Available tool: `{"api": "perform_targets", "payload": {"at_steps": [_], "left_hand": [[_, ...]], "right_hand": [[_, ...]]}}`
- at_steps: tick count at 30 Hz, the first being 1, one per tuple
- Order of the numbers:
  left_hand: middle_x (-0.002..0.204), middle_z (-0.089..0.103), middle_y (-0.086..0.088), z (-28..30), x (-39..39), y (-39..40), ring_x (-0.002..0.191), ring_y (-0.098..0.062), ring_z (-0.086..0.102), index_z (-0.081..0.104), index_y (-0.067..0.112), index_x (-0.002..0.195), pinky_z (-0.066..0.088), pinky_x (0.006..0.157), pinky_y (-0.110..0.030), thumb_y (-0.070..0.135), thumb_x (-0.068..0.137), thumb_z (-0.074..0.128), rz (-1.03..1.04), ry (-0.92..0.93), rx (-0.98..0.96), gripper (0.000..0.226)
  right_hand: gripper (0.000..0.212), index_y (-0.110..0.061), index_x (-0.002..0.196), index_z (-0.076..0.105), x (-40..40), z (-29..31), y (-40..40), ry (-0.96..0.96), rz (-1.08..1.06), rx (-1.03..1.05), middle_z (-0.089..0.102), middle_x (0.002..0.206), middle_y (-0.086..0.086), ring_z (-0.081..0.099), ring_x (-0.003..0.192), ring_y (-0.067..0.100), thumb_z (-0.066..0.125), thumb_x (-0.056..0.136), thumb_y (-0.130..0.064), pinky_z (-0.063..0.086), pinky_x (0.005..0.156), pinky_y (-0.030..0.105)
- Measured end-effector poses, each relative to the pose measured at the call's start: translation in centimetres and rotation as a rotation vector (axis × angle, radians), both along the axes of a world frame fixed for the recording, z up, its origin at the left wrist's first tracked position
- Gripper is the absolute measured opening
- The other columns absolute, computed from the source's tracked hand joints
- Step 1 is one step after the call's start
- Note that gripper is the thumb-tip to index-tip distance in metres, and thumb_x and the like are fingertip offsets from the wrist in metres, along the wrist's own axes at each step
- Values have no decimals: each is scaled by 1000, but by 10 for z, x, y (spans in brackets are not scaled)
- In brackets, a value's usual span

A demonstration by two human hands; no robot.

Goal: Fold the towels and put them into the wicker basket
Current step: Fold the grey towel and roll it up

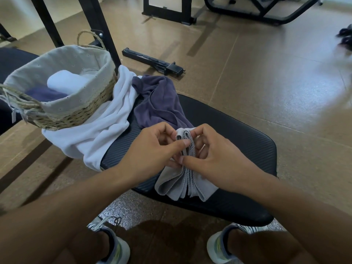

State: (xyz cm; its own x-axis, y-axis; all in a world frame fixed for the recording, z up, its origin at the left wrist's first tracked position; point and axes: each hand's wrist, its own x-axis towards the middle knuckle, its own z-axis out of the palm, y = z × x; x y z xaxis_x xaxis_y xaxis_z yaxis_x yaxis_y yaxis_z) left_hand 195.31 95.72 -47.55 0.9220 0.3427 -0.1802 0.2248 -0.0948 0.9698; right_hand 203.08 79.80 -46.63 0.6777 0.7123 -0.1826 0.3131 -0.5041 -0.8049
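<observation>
We are holding both hands together over the near edge of the padded bench (pixel 238 149). Our left hand (pixel 152 149) is pinching the stacked hems of the grey towel (pixel 182 187) between thumb and curled fingers, and our right hand (pixel 215 155) is gripping the same bunched edge from the other side, thumb pressing beside the left one. The towel's folds are hanging down over the near edge. We are counting three loose towels on the bench: grey, purple (pixel 158 100) and white (pixel 106 122), the last two lying crumpled toward the far left corner. One basket (pixel 76 109) is sitting on the white towel, holding two more towels, one white (pixel 66 82) and one dark blue (pixel 45 94).
</observation>
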Motion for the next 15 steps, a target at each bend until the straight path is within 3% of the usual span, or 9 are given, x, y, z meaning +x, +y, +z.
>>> {"api": "perform_targets", "payload": {"at_steps": [4,9,11,13,15], "left_hand": [[78,67,-26,0,-1,-1,63,-18,62,60,-1,89,62,65,-41,18,85,77,-14,8,20,27],[74,71,-10,3,-3,-2,68,-20,69,65,2,88,64,71,-44,34,80,77,-43,-17,-29,35],[77,73,-4,4,-2,3,73,-21,70,69,12,86,62,78,-48,50,78,78,-8,-63,98,40],[90,73,8,7,-2,12,85,-10,70,67,27,91,59,83,-34,59,72,78,-26,-123,300,39],[112,65,23,12,-4,22,106,4,61,60,40,109,49,87,-13,63,60,81,-146,-132,467,58]], "right_hand": [[47,-35,106,47,-4,-2,1,-91,-1,-16,69,85,-13,67,73,-1,80,76,-51,56,63,23],[31,-33,99,51,3,0,0,-142,-18,-1,66,79,-13,63,69,-1,76,82,-39,49,58,20],[23,-34,97,54,7,3,-2,-168,-16,19,66,79,-11,62,68,2,74,85,-32,49,58,21],[19,-34,95,56,11,6,-5,-173,15,47,67,82,-7,63,70,8,72,86,-32,53,61,28],[19,-32,96,59,15,10,-9,-122,114,94,68,85,-3,64,73,12,74,85,-37,54,63,34]]}}
